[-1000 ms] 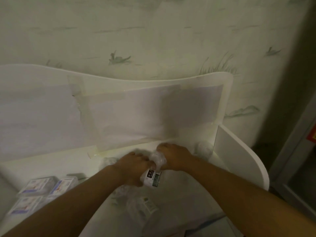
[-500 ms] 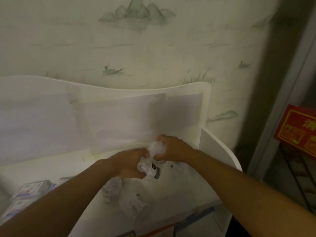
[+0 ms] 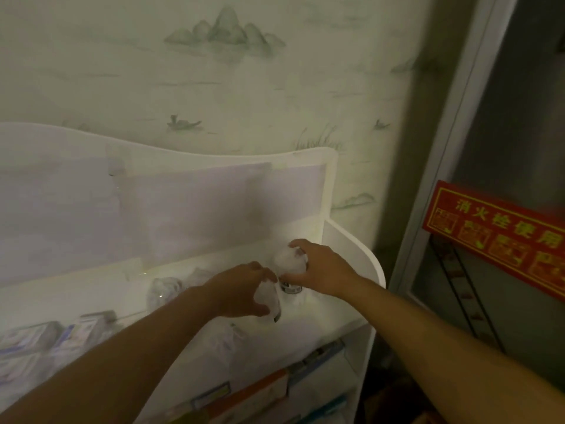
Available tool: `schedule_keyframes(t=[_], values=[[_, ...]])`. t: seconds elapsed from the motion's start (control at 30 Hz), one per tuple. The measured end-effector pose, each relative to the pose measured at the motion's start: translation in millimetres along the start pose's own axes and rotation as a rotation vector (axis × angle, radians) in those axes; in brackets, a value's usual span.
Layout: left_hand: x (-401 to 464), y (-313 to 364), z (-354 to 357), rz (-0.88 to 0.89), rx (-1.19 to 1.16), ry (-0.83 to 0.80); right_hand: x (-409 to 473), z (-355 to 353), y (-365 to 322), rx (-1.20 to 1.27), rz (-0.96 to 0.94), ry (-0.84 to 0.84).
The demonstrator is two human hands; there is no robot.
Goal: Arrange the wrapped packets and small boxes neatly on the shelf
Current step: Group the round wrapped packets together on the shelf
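Holding one wrapped packet (image 3: 290, 261) in right hand (image 3: 324, 267), another (image 3: 269, 296) in left hand (image 3: 241, 289); probably light, crinkly, slippery, so better gripped around the middle.

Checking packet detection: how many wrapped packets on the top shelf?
5 visible: one in the right hand at, one in the left hand at, two behind the left wrist, one near the front edge. Arms may hide more.

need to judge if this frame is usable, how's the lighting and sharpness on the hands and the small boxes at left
Head view: dim, greenish light, no hard glare. The left hand and right hand are fairly sharp, each holding a wrapped packet. The small boxes at lower left are smeared and unreadable.
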State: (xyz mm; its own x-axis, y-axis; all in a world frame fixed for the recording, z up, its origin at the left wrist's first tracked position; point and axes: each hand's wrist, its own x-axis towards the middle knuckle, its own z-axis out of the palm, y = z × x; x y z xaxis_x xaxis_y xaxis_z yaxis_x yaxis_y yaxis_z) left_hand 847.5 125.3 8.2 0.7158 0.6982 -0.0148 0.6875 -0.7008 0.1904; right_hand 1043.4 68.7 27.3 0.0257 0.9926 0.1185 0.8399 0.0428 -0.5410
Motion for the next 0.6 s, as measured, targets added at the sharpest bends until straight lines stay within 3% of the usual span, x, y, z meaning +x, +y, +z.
schedule_keyframes(t=[0.17,0.6], values=[[5,26,21,0.029,-0.081,0.001,-37,-3,22,0.001,0.066,0.019],[24,54,51,0.008,0.024,-0.013,-50,12,90,0.006,0.266,-0.022]])
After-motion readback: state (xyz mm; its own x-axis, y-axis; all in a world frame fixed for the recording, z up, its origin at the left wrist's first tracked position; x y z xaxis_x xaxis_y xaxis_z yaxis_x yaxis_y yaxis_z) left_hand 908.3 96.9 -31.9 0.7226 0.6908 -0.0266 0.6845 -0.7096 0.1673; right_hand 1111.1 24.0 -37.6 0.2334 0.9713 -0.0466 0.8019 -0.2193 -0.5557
